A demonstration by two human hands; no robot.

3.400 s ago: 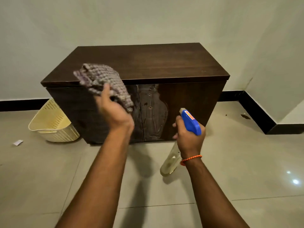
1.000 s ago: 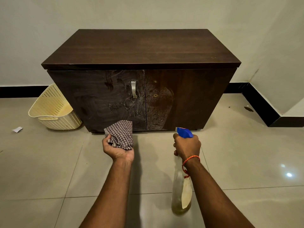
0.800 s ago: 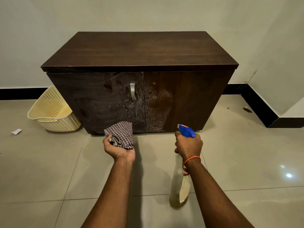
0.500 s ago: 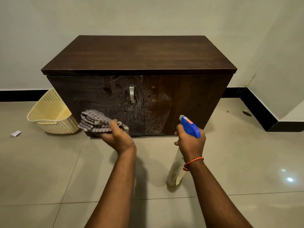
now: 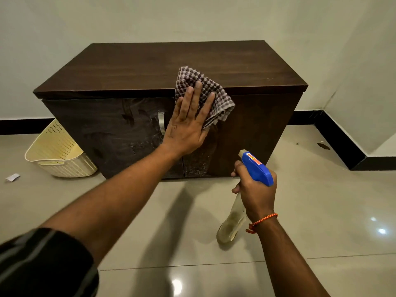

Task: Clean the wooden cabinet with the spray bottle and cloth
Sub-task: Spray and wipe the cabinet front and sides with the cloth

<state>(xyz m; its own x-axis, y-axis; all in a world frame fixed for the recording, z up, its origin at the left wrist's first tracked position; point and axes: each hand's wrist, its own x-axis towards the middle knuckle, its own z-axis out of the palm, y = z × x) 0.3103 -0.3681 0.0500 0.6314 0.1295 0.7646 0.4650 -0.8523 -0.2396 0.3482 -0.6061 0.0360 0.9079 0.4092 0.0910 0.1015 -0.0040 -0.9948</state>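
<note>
A dark wooden cabinet with two front doors stands against the wall. My left hand presses a checked brown-and-white cloth flat against the top of the right door, fingers straight and spread. The cloth's upper corner reaches above the cabinet's front edge. My right hand grips a spray bottle by its neck, low in front of the right door. The bottle has a blue head and a clear body with yellowish liquid, and its nozzle faces the door. Wet smears show on both doors.
A metal handle sits on the left door, just left of my hand. A cream perforated basket lies tipped on the floor left of the cabinet, with a paper scrap beyond it. A wall corner with black skirting stands to the right.
My left hand rose from floor level at the left door's bottom to the top of the right door and flattened the cloth against it. The spray bottle stayed low at the right.
</note>
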